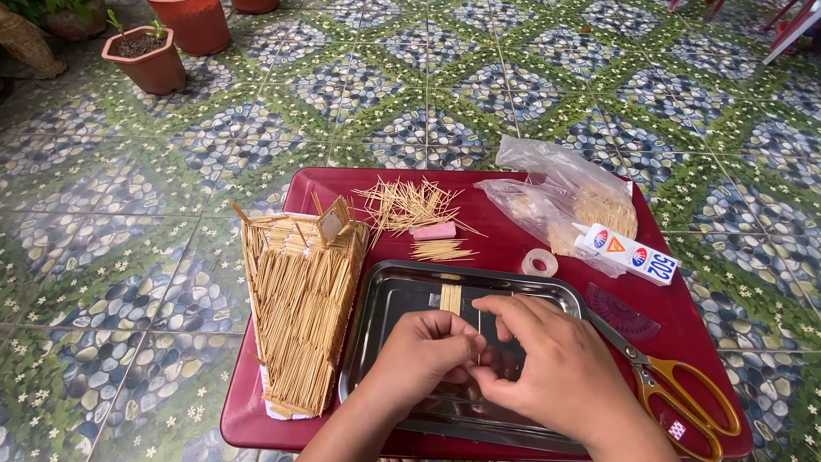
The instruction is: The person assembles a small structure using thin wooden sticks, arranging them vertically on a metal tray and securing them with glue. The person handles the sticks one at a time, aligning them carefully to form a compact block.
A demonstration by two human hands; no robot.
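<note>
Left hand (pixel 425 351): over the metal tray (pixel 389 295), fingers curled and pinched together at the tips, gripping a single thin toothpick (pixel 478 353) that stands roughly upright between the two hands; right hand (pixel 547 364): just beside the left, thumb and forefinger closed toward the same toothpick, remaining fingers bent loosely; whether the right fingertips actually touch the stick cannot be told.

Metal tray: rectangular, shiny, lying on the red table (pixel 496 184); inside it, near the far rim, a short flat row of toothpicks (pixel 450 297) laid side by side.

Toothpick roof model (pixel 301 299): a large wedge-shaped panel covered in toothpicks, left of the tray and touching its edge, with a small squared piece at its upper end.

Loose toothpick pile (pixel 409 204): scattered at the far side of the table; pink eraser-like block (pixel 434 231) just below it; small bundle of toothpicks (pixel 440 250) between that block and the tray.

Clear plastic bag (pixel 547 184): crumpled, at the far right, holding more toothpicks; white glue bottle (pixel 629 254) lying on its side against the bag; roll of clear tape (pixel 540 262) between bottle and tray.

Scissors (pixel 676 389): yellow handles, right of the tray, blades pointing toward it; purplish transparent protractor (pixel 623 313) just above them.

Terracotta plant pot (pixel 150 58): on the patterned tile floor (pixel 128 214), well apart at the far left.
</note>
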